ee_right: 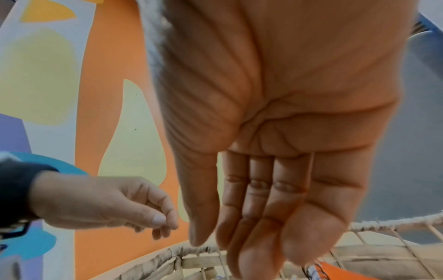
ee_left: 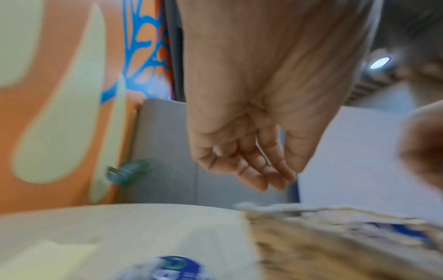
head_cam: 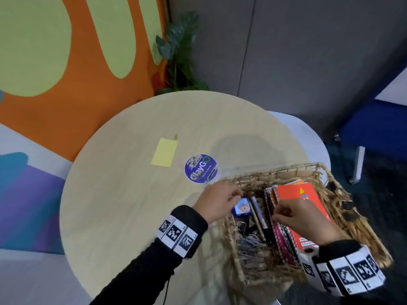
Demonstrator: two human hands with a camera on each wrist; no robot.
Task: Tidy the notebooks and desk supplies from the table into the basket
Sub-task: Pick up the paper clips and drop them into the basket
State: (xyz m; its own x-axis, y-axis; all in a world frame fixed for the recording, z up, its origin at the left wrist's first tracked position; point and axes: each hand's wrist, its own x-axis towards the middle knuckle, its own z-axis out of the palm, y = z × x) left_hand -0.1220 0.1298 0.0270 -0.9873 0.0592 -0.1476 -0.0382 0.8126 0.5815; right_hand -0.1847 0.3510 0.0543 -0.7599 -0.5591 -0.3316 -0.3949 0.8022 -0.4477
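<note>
A wicker basket [head_cam: 275, 170] stands on the right of the round table [head_cam: 132, 205]. Inside it are an orange notebook [head_cam: 301, 194], spiral notebooks [head_cam: 283, 241] on edge, a purple marker [head_cam: 261, 216], a pile of paper clips [head_cam: 248, 241] and a small blue box [head_cam: 242, 208]. My left hand [head_cam: 236, 198] hovers over the basket's left side just above the blue box, fingers loosely curled and holding nothing [ee_left: 275, 176]. My right hand [head_cam: 278, 214] has straight fingers [ee_right: 251, 246] that touch the upper edges of the spiral notebooks. A yellow sticky pad [head_cam: 164, 152] lies on the table.
A gold clip [head_cam: 175, 136] lies at the sticky pad's far corner and a faint pink paper clip [head_cam: 178, 163] beside it. A round blue sticker [head_cam: 200, 168] sits mid-table. A potted plant [head_cam: 180, 51] and a grey partition stand behind; the basket overhangs the table's right edge.
</note>
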